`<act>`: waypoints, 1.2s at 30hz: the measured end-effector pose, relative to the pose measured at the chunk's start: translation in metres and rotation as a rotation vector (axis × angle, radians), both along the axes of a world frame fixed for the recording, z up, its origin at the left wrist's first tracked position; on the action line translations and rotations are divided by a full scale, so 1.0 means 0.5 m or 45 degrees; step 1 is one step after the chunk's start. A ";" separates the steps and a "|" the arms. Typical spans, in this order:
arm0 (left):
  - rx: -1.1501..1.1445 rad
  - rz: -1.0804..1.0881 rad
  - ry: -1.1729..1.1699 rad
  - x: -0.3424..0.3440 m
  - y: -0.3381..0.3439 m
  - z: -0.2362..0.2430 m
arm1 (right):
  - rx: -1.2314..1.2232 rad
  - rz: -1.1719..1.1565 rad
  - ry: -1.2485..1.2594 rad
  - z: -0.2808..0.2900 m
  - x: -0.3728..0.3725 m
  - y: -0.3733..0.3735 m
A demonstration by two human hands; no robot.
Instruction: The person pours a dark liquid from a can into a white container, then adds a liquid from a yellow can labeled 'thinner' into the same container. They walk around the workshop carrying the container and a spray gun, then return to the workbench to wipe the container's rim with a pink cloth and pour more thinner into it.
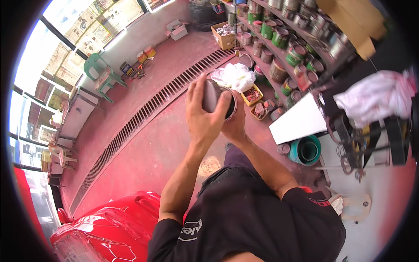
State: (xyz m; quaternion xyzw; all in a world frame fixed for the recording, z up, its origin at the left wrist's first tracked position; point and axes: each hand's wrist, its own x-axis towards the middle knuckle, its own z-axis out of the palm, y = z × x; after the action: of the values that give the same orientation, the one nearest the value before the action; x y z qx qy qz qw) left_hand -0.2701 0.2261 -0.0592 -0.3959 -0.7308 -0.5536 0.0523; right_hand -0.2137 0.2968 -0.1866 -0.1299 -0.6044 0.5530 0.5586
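Observation:
Both arms reach up in front of my chest, and a dark paint can [229,110] with a silvery rim is between the hands. My left hand [202,109] is closed on its left side, where a smooth grey rounded part [211,95] shows between fingers and thumb. I cannot tell whether that part is a lid or the can's own wall. My right hand [237,122] wraps the can from the right and below, its fingers mostly hidden. Just beyond the hands lies a crumpled white plastic bag [235,77].
Shelves [279,54] full of paint cans stand at the far right. Yellow containers [252,95] and a teal bucket [305,150] are on the floor. A long floor grate [144,107] runs diagonally. A glossy red car part [118,222] is close at lower left, a green chair [102,74] farther off.

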 end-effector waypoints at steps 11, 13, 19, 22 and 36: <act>0.900 -0.398 -1.563 -0.857 0.260 -0.028 | 0.188 -0.078 -0.173 0.008 -0.676 0.421; 0.963 -0.378 -1.658 -0.987 0.309 -0.104 | 0.067 0.010 -0.168 -0.050 -0.787 0.490; 0.831 -0.388 -1.832 -1.373 0.492 -0.179 | -0.093 -0.072 -0.226 -0.029 -1.111 0.709; 0.768 -0.355 -1.912 -1.532 0.612 -0.162 | -0.088 -0.235 -0.252 0.050 -1.265 0.817; 0.188 -0.260 -1.803 -2.109 1.386 -0.345 | -0.210 -0.533 -0.211 0.064 -1.777 1.480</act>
State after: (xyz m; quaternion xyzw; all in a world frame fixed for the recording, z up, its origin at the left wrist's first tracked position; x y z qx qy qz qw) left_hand -1.3247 0.9192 -0.2319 -0.0037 -0.5091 -0.7276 -0.4597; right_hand -1.1024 1.0369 -0.1547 -0.3425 -0.5607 0.4602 0.5970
